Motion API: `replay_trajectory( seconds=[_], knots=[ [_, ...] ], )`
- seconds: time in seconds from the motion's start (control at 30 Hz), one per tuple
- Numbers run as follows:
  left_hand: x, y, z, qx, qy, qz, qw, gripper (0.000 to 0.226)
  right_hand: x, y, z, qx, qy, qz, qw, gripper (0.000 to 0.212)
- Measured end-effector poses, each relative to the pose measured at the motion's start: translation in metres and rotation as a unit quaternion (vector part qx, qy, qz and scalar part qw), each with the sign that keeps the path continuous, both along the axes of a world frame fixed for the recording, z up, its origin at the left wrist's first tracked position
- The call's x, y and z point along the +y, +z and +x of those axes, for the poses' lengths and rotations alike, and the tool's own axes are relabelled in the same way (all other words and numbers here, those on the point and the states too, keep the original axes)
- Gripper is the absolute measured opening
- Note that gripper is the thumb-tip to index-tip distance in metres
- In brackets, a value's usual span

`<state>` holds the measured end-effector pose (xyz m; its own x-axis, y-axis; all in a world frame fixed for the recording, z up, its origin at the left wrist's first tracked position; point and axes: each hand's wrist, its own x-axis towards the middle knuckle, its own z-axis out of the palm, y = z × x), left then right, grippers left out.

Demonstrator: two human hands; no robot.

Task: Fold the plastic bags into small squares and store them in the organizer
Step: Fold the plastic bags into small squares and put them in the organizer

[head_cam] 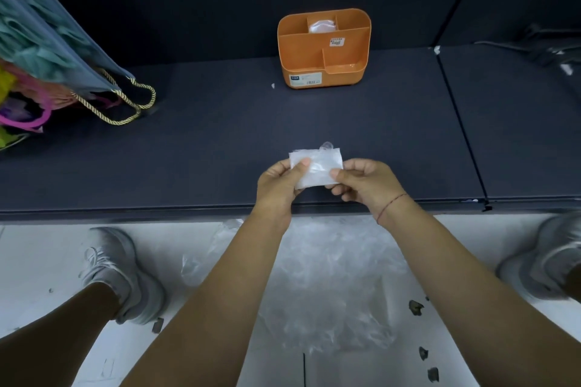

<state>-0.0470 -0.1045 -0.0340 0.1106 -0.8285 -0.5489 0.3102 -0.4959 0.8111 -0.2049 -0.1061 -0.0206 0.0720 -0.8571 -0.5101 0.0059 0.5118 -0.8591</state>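
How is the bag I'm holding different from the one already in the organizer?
The held bag is a flat folded rectangle, pinched by the left hand and right hand; the stored bag sits untouched in the orange organizer, rear middle compartment, only partly visible. Both are clear plastic.

shop | dark display shelf point(220, 151) | gift bags point(47, 41) | price-stickered organizer point(298, 53)

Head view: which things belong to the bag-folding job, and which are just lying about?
Job: folded plastic bag, pinched by left hand and right hand; orange organizer; stored bag; loose plastic bags on floor.
Lying about: rope-handled gift bag; floor scraps.
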Motion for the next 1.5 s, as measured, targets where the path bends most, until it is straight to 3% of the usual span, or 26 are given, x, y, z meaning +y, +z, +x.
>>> replay_trajectory(
  seconds=[0.17, 0.27, 0.33, 0.43, 0.53, 0.6, 0.7, 0.77, 0.83, 1.07, 1.2, 1.37, 1.5],
  knots=[
    [-0.006, -0.006, -0.006, -0.003, 0.035, 0.015, 0.999, 0.010, -0.003, -0.007, -0.008, -0.002, -0.058, 0.000, 0.998, 0.014],
    [-0.010, -0.009, -0.013, 0.002, 0.024, 0.014, 1.000, 0.006, -0.006, -0.008, -0.007, -0.078, -0.046, 0.026, 0.996, 0.018],
    [-0.015, -0.009, -0.017, 0.007, 0.014, 0.010, 1.000, 0.005, -0.011, -0.007, -0.004, -0.113, -0.048, 0.036, 0.992, 0.018],
    [-0.034, -0.006, -0.022, -0.004, 0.033, -0.007, 0.999, 0.007, -0.021, -0.007, -0.002, -0.123, -0.129, 0.029, 0.984, 0.010],
    [-0.075, -0.006, -0.019, -0.159, 0.054, -0.090, 0.982, 0.011, -0.034, -0.012, -0.007, -0.116, -0.199, 0.011, 0.973, 0.008],
    [-0.106, -0.004, -0.016, -0.306, 0.001, -0.189, 0.933, 0.017, -0.040, -0.015, -0.015, -0.105, -0.213, -0.003, 0.971, 0.009],
    [-0.151, -0.011, -0.012, -0.512, -0.125, -0.302, 0.794, 0.040, -0.041, -0.021, -0.026, -0.088, -0.214, -0.011, 0.973, 0.010],
    [-0.175, -0.018, -0.012, -0.588, -0.211, -0.325, 0.710, 0.051, -0.040, -0.026, -0.031, -0.071, -0.211, -0.012, 0.975, 0.011],
    [-0.188, -0.026, -0.013, -0.612, -0.262, -0.332, 0.668, 0.056, -0.037, -0.032, -0.035, -0.059, -0.204, -0.016, 0.977, 0.012],
    [-0.170, -0.037, -0.012, -0.596, -0.260, -0.343, 0.677, 0.073, -0.039, -0.036, -0.037, -0.029, -0.204, -0.021, 0.978, 0.012],
    [-0.139, -0.039, -0.009, -0.589, -0.264, -0.346, 0.681, 0.071, -0.043, -0.025, -0.035, -0.017, -0.196, -0.048, 0.979, 0.012],
    [-0.077, -0.039, -0.007, -0.596, -0.274, -0.337, 0.676, 0.073, -0.053, 0.003, -0.039, 0.016, -0.171, -0.112, 0.979, 0.013],
    [-0.035, -0.039, -0.009, -0.605, -0.266, -0.331, 0.673, 0.069, -0.073, 0.030, -0.039, 0.102, -0.119, -0.191, 0.969, 0.017]
  ],
)
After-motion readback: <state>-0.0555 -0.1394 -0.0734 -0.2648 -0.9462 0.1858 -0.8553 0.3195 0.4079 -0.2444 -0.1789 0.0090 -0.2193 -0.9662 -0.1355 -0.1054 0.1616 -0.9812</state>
